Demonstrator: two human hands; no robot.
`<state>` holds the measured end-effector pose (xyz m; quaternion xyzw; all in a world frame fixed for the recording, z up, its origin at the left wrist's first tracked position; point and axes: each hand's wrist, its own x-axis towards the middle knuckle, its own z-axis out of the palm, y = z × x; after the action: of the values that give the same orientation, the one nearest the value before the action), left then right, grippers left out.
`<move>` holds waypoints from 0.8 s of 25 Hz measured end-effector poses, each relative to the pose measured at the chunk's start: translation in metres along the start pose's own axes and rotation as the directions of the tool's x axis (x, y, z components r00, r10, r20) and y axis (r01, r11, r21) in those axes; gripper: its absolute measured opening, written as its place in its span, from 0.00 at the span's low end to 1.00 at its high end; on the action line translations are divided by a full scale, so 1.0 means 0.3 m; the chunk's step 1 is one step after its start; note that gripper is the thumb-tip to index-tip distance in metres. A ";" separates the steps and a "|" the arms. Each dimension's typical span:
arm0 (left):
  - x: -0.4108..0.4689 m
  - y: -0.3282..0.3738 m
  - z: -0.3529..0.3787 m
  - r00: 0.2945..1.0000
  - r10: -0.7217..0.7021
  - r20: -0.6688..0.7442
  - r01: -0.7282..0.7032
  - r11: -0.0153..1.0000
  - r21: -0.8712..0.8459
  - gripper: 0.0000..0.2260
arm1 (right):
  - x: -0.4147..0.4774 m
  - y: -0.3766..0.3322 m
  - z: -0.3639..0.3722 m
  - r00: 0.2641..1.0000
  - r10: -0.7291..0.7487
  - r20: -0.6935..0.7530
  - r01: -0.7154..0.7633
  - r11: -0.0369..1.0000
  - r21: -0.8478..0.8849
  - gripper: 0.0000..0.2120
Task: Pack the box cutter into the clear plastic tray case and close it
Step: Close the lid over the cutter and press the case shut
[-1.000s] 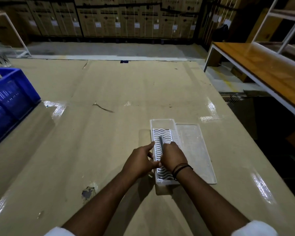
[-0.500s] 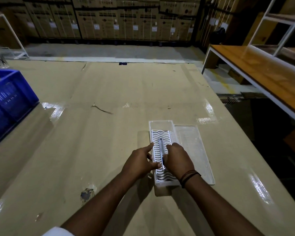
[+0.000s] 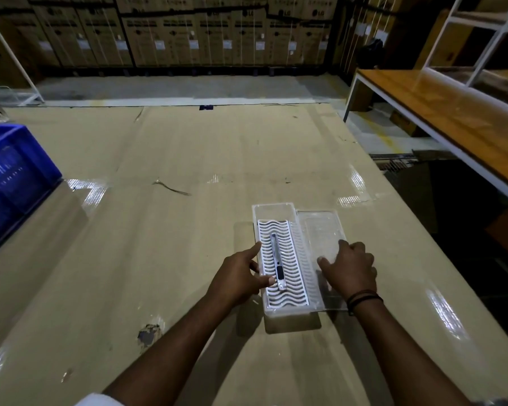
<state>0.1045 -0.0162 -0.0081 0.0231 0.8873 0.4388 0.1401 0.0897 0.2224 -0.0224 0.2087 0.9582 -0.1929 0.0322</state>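
The box cutter, slim and grey with a dark slider, lies lengthwise on the white wavy grid inside the clear plastic tray case. The case's clear lid lies open flat on the table to the right of the tray. My left hand rests against the tray's left rim, index finger along the edge and thumb on the grid near the cutter's lower end. My right hand lies on the lid's near half with fingers spread; whether it grips the lid I cannot tell.
The tray sits on a large cardboard-covered table. A blue plastic crate stands at the left edge. A wooden bench with a white frame runs along the right. Stacked cartons line the back wall. The table drops off to the right.
My right hand has let go of the box cutter, now lying free on the grid, and moved right onto the open lid. My left hand stays at the tray's left rim.
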 end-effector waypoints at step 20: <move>-0.014 -0.002 -0.042 0.999 -0.035 -0.003 0.035 0.995 -0.095 0.40 | 0.036 -0.009 -0.030 0.995 0.085 0.055 -0.081 0.994 -0.069 0.44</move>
<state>0.1052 -0.0269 -0.0005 0.0001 0.8660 0.4781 0.1468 0.0787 0.2278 -0.0146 0.2415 0.9533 -0.1653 0.0747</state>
